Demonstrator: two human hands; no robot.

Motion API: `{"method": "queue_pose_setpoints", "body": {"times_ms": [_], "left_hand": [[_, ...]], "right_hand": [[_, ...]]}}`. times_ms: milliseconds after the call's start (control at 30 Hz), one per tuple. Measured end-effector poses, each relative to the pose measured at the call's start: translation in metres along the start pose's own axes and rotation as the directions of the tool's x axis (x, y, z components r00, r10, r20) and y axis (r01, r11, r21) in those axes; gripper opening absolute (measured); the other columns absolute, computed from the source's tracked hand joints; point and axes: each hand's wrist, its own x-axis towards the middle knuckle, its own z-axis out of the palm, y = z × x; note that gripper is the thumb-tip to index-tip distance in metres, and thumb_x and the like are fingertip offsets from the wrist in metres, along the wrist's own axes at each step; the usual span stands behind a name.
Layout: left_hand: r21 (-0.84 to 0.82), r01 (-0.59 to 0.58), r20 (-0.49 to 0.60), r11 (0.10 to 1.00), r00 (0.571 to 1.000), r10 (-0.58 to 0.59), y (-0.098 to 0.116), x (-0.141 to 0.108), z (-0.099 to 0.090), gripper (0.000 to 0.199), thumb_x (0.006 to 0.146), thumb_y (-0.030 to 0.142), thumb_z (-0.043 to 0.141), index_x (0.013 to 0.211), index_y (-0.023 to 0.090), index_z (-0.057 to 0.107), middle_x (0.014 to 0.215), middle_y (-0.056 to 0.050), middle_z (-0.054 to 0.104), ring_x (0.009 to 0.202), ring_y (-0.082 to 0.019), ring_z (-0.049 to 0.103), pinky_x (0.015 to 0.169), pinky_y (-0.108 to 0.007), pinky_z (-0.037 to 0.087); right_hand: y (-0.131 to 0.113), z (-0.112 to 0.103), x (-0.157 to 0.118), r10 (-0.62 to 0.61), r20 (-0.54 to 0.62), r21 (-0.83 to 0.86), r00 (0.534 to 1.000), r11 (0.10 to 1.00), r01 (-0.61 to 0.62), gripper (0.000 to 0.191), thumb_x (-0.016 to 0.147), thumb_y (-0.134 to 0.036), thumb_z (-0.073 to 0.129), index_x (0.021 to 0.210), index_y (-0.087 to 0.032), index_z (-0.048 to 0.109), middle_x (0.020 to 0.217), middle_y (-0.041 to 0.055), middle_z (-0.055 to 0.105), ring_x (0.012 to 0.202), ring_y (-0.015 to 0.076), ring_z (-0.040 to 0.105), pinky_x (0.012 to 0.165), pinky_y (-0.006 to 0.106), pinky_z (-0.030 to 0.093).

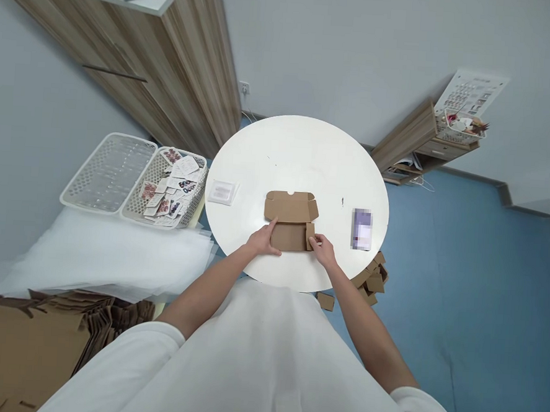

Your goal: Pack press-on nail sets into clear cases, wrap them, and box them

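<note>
A brown cardboard box (289,237) lies partly folded on the white round table (306,152). Its lid (288,207) stands open on the far side, with small flaps at both ends. My left hand (261,239) grips the box's left end, thumb near the front edge and fingers at the back corner. At the right end, my right hand (322,249) pinches the side wall, where a narrow flap (310,236) is folded inward. The parts of the box under my fingers are hidden.
A clear flat packet (223,192) lies at the table's left, a purple phone-like item (362,229) at its right. White baskets (164,187) hold cards and clear pieces. White sheets (113,255) and stacked flat cardboard (24,346) are at left; folded boxes (373,280) lie on the floor.
</note>
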Motion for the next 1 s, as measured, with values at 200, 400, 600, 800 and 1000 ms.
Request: {"method": "queue_pose_setpoints", "body": {"times_ms": [200, 400, 600, 800, 1000], "left_hand": [[-0.071, -0.052, -0.015, 0.996, 0.999, 0.051, -0.006, -0.001, 0.001, 0.126, 0.044, 0.055, 0.075, 0.140, 0.023, 0.000, 0.131, -0.014, 0.041, 0.113, -0.032, 0.046, 0.082, -0.037, 0.040], [-0.066, -0.081, -0.011, 0.995, 0.997, 0.080, -0.008, -0.003, 0.004, 0.122, 0.045, 0.053, 0.076, 0.140, 0.025, 0.005, 0.133, -0.013, 0.040, 0.116, -0.032, 0.044, 0.084, -0.037, 0.040], [-0.031, -0.100, -0.002, 0.994, 0.995, 0.100, -0.007, -0.002, 0.010, 0.121, 0.045, 0.054, 0.075, 0.140, 0.025, 0.006, 0.135, -0.013, 0.038, 0.119, -0.032, 0.041, 0.088, -0.037, 0.038], [-0.004, -0.095, 0.010, 0.996, 0.995, 0.095, -0.006, -0.007, 0.013, 0.115, 0.054, 0.058, 0.069, 0.140, 0.026, 0.000, 0.133, -0.013, 0.039, 0.120, -0.032, 0.040, 0.087, -0.037, 0.038], [-0.057, -0.079, -0.003, 0.995, 0.997, 0.079, 0.001, -0.013, 0.015, 0.105, 0.063, 0.061, 0.060, 0.140, 0.025, -0.003, 0.129, -0.014, 0.040, 0.114, -0.031, 0.044, 0.083, -0.037, 0.039]], "right_hand": [[-0.005, 0.008, 0.013, 0.056, -0.034, -0.347, 0.998, 0.936, -0.065, 0.016, 0.074, -0.038, 0.049, 0.073, -0.022, 0.047, 0.070, 0.0000, 0.057, 0.063, 0.0142, 0.051, 0.055, 0.024, 0.034], [-0.001, 0.018, 0.008, 0.089, -0.023, -0.471, 0.996, 0.878, -0.089, 0.005, 0.076, -0.028, 0.042, 0.076, -0.023, 0.044, 0.067, 0.0008, 0.053, 0.061, 0.0161, 0.050, 0.050, 0.024, 0.030], [0.003, 0.021, 0.002, 0.114, -0.048, -0.482, 0.992, 0.867, -0.123, 0.007, 0.076, -0.025, 0.042, 0.079, -0.022, 0.046, 0.070, 0.0025, 0.055, 0.065, 0.0172, 0.053, 0.052, 0.025, 0.033], [0.006, 0.019, -0.003, 0.153, -0.071, -0.475, 0.986, 0.864, -0.168, 0.013, 0.077, -0.033, 0.043, 0.081, -0.022, 0.048, 0.074, 0.0049, 0.058, 0.071, 0.0203, 0.057, 0.055, 0.028, 0.037], [0.006, 0.016, -0.003, 0.165, -0.084, -0.458, 0.983, 0.869, -0.185, 0.017, 0.078, -0.035, 0.043, 0.088, -0.021, 0.046, 0.082, 0.0079, 0.060, 0.075, 0.0233, 0.058, 0.058, 0.031, 0.039]]}}
